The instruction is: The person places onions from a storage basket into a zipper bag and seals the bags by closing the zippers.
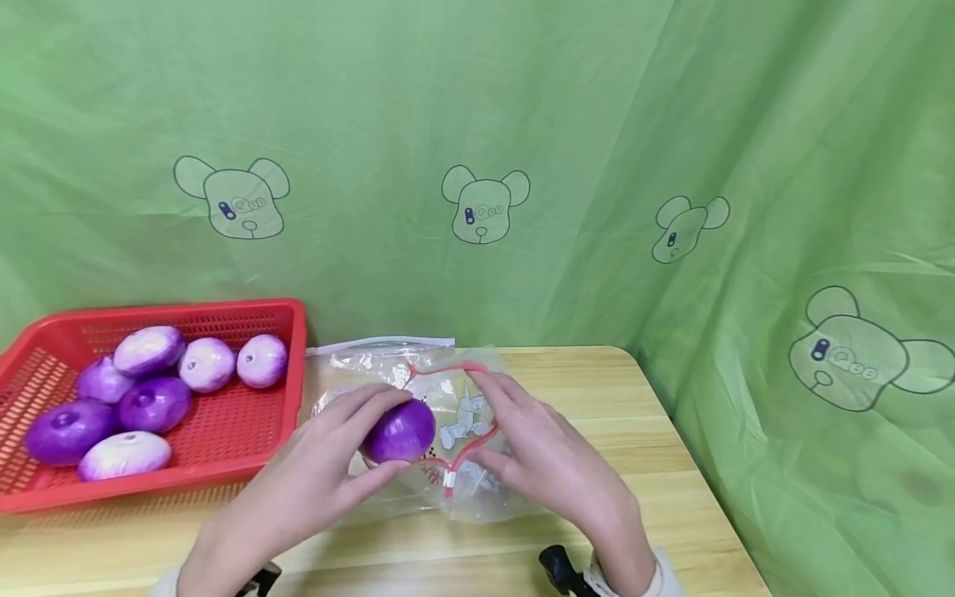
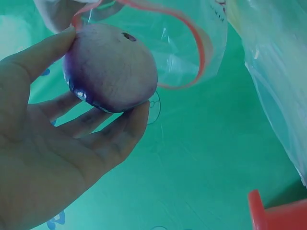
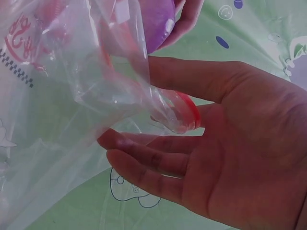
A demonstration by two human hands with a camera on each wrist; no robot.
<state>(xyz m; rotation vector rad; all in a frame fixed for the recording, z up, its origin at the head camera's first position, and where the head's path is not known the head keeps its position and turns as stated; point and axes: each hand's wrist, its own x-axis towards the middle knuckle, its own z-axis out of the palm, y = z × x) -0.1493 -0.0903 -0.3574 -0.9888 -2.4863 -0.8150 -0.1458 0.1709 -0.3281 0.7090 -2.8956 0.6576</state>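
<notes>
1. We see a rounded onion [image 1: 403, 431], glossy deep purple, with a whitish end and a small dark spot; it sits at the left of the red-rimmed bag's mouth.
2. Our left grip [image 1: 328, 464] is curled around it, thumb on the near side, fingers on the far.
3. Our right grip [image 1: 548, 452] spreads thumb and fingers well apart, touching the red-rimmed bag [image 1: 485, 497], whose mouth gapes.
4. Left, the red basket [image 1: 246, 423] contains purple-and-white onions [image 1: 154, 404].
5. A second clear bag [image 1: 358, 361] lies just beside, far-left on the table [image 1: 597, 398]; its contents are unclear.
6. We count seven onions basketed, one held, two bags, one basket.
</notes>
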